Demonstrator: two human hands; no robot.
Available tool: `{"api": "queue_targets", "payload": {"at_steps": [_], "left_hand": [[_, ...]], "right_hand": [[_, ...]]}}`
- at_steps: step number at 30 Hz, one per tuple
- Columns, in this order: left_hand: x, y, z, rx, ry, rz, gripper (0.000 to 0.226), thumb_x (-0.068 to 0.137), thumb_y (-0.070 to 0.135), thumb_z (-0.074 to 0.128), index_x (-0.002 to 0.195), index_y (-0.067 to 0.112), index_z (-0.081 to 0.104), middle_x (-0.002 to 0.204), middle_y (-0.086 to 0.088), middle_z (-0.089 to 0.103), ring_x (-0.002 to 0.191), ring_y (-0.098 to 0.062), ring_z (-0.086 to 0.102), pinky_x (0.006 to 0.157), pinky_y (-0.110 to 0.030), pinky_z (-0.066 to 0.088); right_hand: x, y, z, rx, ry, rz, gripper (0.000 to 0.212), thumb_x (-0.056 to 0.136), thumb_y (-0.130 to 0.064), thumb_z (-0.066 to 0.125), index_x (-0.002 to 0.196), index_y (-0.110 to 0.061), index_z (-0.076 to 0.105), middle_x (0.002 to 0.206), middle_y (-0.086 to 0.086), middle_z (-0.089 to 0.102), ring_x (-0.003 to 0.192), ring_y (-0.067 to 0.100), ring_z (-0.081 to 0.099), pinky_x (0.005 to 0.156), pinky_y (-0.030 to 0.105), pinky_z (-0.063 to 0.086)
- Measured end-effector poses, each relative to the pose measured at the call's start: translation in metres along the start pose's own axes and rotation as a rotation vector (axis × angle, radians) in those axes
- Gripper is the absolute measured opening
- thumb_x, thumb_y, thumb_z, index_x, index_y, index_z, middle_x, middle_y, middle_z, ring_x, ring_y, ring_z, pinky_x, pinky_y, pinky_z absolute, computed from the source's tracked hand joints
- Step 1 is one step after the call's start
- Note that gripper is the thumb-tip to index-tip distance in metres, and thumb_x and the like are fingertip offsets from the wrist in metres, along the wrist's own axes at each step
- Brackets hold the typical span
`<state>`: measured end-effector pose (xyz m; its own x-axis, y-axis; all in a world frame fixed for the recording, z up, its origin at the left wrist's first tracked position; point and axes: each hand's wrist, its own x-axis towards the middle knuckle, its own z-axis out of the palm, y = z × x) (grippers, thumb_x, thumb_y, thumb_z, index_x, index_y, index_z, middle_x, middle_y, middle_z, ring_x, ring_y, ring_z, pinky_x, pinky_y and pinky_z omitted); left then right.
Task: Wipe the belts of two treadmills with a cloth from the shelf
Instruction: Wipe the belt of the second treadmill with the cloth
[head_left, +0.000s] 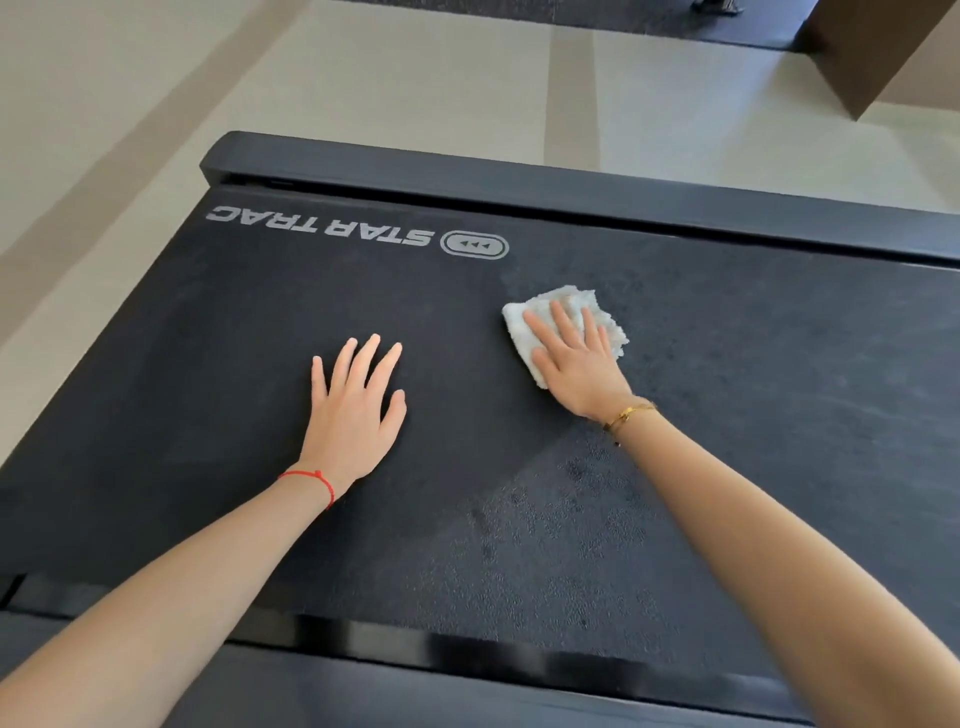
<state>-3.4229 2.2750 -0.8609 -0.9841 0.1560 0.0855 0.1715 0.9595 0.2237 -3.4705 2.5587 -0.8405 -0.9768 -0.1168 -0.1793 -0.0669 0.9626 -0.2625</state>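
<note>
The right hand (579, 358) lay flat, fingers spread, pressing a folded white cloth (563, 332) against the belt (260, 322); it pinned the cloth under the palm rather than clenching it. The cloth showed past the fingertips and to the thumb side, its near corner tucked under the heel of the hand. The left hand (356, 410) rested open and empty on the belt, well to the left of the cloth, apparently bracing.

Beyond the cloth ran the logo (322, 231) and the far rail (519, 182). Nearer than the wrist, the belt showed a paler, mottled patch (545, 519); whether that was damp or dust could not be told.

This looked like the wiping step on one treadmill, mid-stroke. A second treadmill was not in view, so the task seemed no more than partly done. The next move likely called for steady downward pressure while sweeping the cloth across, keeping it flat under the palm so it did not bunch.
</note>
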Motion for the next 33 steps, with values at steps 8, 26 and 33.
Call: {"api": "queue_targets", "payload": {"at_steps": [8, 26, 33], "left_hand": [[0.000, -0.003, 0.009, 0.043, 0.049, 0.004, 0.054, 0.101, 0.036, 0.036, 0.153, 0.025, 0.030, 0.160, -0.002, 0.028, 0.150, -0.025, 0.019, 0.120, -0.058, 0.014], [0.003, -0.003, 0.007, 0.072, 0.023, -0.006, 0.064, 0.094, 0.045, 0.019, 0.153, 0.024, 0.031, 0.160, -0.003, 0.028, 0.150, -0.024, 0.020, 0.120, -0.058, 0.014], [0.004, -0.004, 0.008, 0.064, -0.004, -0.026, 0.057, 0.098, 0.041, 0.030, 0.153, 0.026, 0.029, 0.161, -0.001, 0.026, 0.151, -0.023, 0.017, 0.121, -0.058, 0.014]], "right_hand": [[-0.006, -0.037, 0.028, -0.054, 0.048, -0.234, 0.050, 0.105, -0.042, 0.020, 0.153, -0.044, 0.008, 0.164, -0.005, 0.000, 0.149, 0.035, -0.009, 0.120, 0.050, -0.005], [0.082, -0.067, 0.018, -0.112, 0.002, -0.356, 0.050, 0.105, -0.038, 0.022, 0.155, -0.035, 0.012, 0.164, 0.002, 0.004, 0.149, 0.038, -0.001, 0.119, 0.051, -0.001], [0.136, 0.033, -0.033, -0.053, 0.081, 0.199, 0.053, 0.104, -0.040, 0.021, 0.155, -0.033, 0.009, 0.164, 0.006, -0.004, 0.148, 0.040, -0.003, 0.120, 0.052, -0.004]]}}
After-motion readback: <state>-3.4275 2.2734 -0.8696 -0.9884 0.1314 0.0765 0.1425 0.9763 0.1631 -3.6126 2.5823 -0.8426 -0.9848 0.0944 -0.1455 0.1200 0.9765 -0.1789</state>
